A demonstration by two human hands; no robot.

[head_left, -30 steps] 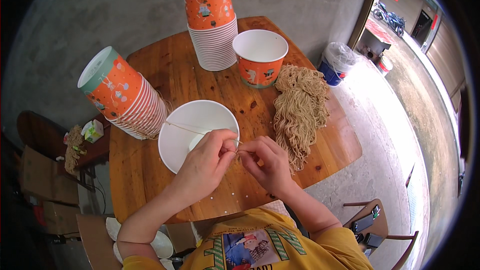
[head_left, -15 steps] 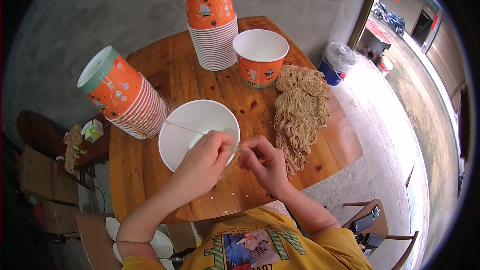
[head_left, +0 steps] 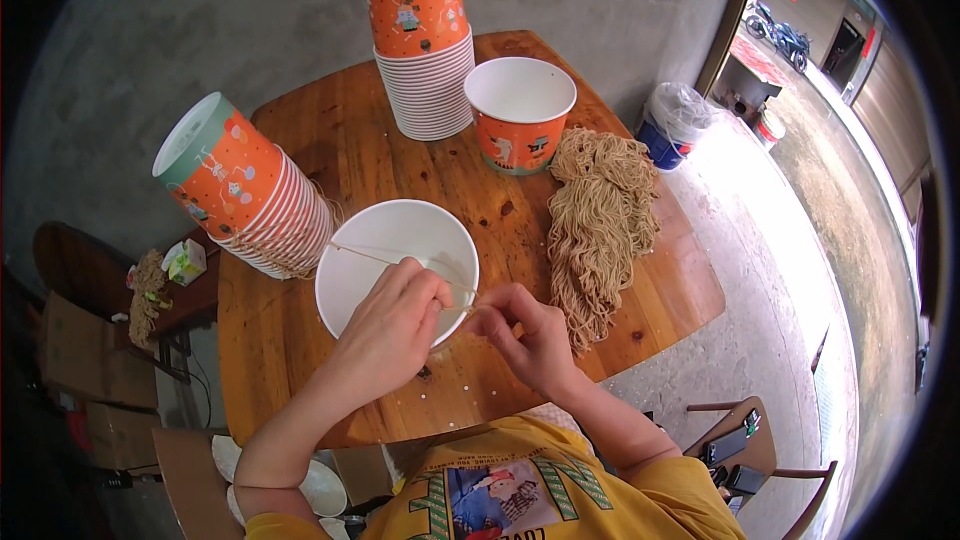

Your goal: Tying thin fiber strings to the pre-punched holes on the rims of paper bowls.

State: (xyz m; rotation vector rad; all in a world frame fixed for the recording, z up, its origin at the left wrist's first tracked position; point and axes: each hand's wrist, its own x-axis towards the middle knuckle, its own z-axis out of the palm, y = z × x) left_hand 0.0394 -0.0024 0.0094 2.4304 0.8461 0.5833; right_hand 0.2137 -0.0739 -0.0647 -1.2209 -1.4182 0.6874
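Observation:
A tan cord runs from the rim of a white paper bucket to my hands. My left hand is closed on the cord above the bucket's near right side. Just right of it, my right hand pinches the same cord between thumb and fingertips, and a short taut stretch shows between the hands. The bucket stands upright and its inside is white. Left of it leans a stack of orange and green paper buckets, tan cords lying along its lower rims.
A bundle of tan cords lies on the right of the wooden table. Farther back stand an upright orange bucket and a tall bucket stack. A blue bin sits on the floor, and a chair is at lower right.
My left hand has shifted slightly left and up, away from my right hand. More cord now shows stretched between them; the buckets have not moved.

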